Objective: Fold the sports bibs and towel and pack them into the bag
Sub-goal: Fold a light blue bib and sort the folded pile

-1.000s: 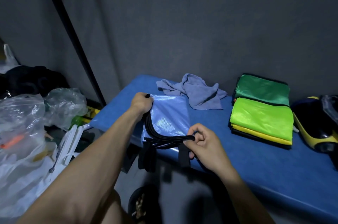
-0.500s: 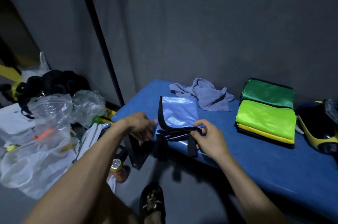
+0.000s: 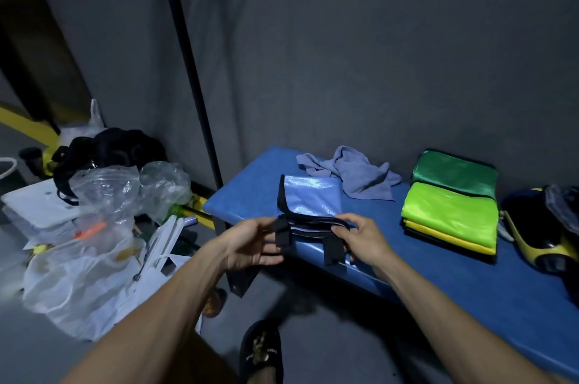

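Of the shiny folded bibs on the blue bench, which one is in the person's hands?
The light blue satin bib with black trim, at the bench's left end. Both hands grip its near edge; the dark green, lime and yellow bibs lie stacked, untouched, to the right.

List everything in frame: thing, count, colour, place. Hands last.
bench: 1, blue padded, right half of view
blue bib: 1, light blue with black trim, folded at the bench's near left edge
towel: 1, grey-blue, crumpled, behind the blue bib
folded bibs: 1 stack, dark green at the back, lime on top over yellow and black layers, right of the towel
bag: 1, black and yellow, far right on the bench, partly cut off
plastic bags: several, clear and white, heaped on the floor at left
black bundle: 1, behind the plastic bags
pole: 1, black, against the grey wall
slipper: 1, black, bottom centre
left hand: holds a black strap
right hand: fingers pinch the black trim
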{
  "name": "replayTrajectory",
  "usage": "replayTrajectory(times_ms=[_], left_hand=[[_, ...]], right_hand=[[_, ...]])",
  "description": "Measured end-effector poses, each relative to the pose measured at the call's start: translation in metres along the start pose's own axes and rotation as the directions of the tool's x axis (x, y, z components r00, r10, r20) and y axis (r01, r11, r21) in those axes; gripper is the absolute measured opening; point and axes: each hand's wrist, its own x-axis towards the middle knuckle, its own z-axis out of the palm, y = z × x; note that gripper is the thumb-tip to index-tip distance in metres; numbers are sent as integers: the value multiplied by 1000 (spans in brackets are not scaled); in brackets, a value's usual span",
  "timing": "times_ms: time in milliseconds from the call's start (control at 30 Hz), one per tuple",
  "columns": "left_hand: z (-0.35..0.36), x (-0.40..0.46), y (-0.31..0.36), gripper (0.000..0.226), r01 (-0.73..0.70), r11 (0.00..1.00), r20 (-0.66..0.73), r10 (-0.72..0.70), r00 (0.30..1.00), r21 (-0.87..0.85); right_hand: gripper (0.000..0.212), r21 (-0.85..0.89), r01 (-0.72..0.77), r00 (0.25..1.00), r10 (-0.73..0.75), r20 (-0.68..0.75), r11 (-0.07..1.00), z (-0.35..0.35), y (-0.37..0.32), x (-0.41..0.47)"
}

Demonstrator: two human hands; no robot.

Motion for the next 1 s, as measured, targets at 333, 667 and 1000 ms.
replayTrajectory(times_ms=[333,667,1000], left_hand=[[-7,3,-11,17,-147,972,-76,163,984,183],[-1,6,-13,23,-217,968,-132,234,963,130],[0,16,-21,22,-316,931,-313,359,879,182]], right_hand=[[10,-4,44,999,-44,-11,999,1,14,7],[11,5,87,996,-86,-37,996,4,16,3],[12,101,72,995,-78,61,992,-1,8,-7]])
